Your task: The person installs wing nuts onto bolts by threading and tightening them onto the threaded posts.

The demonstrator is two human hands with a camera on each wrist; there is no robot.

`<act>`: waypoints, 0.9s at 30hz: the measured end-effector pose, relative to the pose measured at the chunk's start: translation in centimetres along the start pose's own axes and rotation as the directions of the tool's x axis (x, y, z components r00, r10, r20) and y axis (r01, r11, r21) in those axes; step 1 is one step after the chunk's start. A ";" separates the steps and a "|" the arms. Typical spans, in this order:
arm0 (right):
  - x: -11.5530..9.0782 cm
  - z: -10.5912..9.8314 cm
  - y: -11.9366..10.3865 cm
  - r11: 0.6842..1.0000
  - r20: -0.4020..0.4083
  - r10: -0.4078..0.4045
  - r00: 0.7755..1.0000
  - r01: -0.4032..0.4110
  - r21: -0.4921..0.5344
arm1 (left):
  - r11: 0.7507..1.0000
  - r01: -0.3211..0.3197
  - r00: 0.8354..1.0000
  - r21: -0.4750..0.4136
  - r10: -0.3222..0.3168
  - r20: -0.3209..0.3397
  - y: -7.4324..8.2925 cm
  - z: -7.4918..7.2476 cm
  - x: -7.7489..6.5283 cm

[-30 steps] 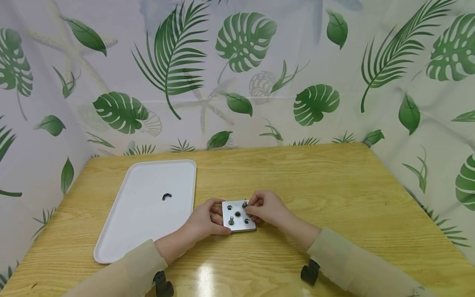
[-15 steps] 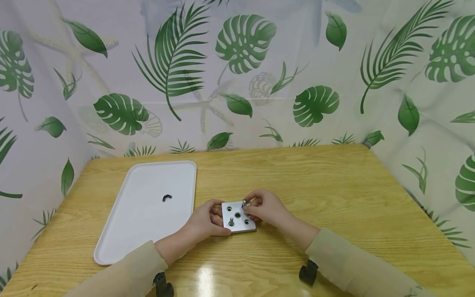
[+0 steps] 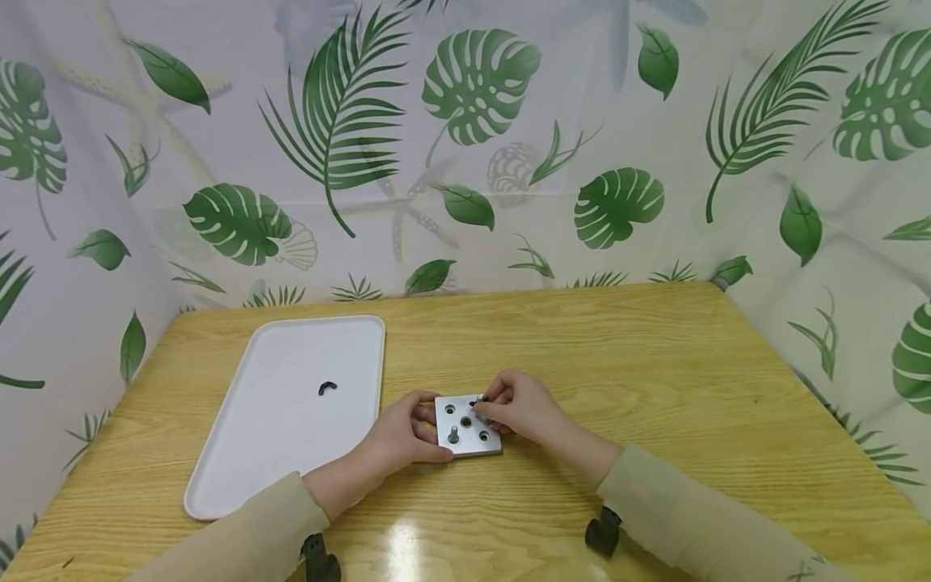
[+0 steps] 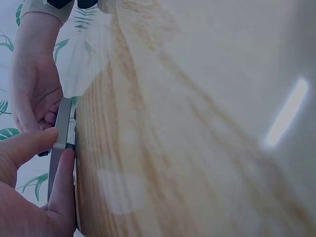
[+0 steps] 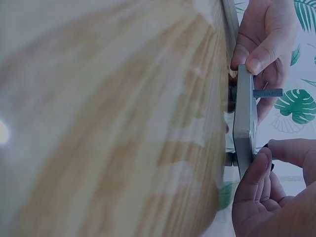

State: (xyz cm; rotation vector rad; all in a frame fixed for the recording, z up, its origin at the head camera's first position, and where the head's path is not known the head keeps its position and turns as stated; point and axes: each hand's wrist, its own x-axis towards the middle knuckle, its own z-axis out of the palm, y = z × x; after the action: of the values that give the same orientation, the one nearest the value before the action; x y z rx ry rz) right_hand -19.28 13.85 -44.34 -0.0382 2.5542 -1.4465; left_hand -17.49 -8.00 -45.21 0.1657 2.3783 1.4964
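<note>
A square silver metal plate [image 3: 460,444] with several round holes lies between my hands. My left hand [image 3: 396,432] grips its left side, thumb at the near corner and fingers at the far one. A threaded bolt [image 5: 269,93] stands up from the hole near that thumb, also visible beside the left hand in the head view. At the plate's far right corner, my right hand [image 3: 525,408] pinches a small black wing nut [image 5: 266,146] around a second bolt, mostly hidden by the fingertips. Bolt heads [image 5: 229,159] show under the plate, between it and the table.
On the left side of the wooden table [image 3: 618,356] lies a white tray [image 3: 291,356], bearing one small black curved piece [image 3: 327,387]. A leaf-patterned cloth [image 3: 538,218] hangs behind the table and at both sides.
My right thumb and finger have shifted slightly at the far right bolt, and a black edge now shows beside them. The left hand and the plate stay almost where they were.
</note>
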 end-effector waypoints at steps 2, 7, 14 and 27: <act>-0.1 -0.1 0.0 1.000 0.007 -0.002 1.000 0.002 0.006 | 1.000 -0.002 1.000 0.001 0.002 0.001 0.0 0.0 0.0; -0.4 -0.2 0.0 1.000 0.025 -0.020 0.999 0.019 0.022 | 1.000 -0.005 1.000 0.000 0.005 0.005 0.0 0.0 0.0; -0.7 -0.4 -0.2 0.999 0.043 -0.026 0.999 0.025 0.031 | 1.000 -0.012 1.000 -0.008 0.012 0.014 -0.1 -0.1 0.1; 0.1 -0.2 -0.1 0.995 0.079 -0.048 0.996 0.041 0.094 | 1.000 -0.014 1.000 -0.018 0.014 0.012 -0.2 -0.1 0.2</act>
State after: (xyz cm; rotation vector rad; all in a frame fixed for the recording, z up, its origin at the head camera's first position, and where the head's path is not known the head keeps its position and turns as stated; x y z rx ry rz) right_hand -19.38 13.96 -44.15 -0.1381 2.4347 -1.5442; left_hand -17.68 -8.14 -45.35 0.1863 2.3585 1.5183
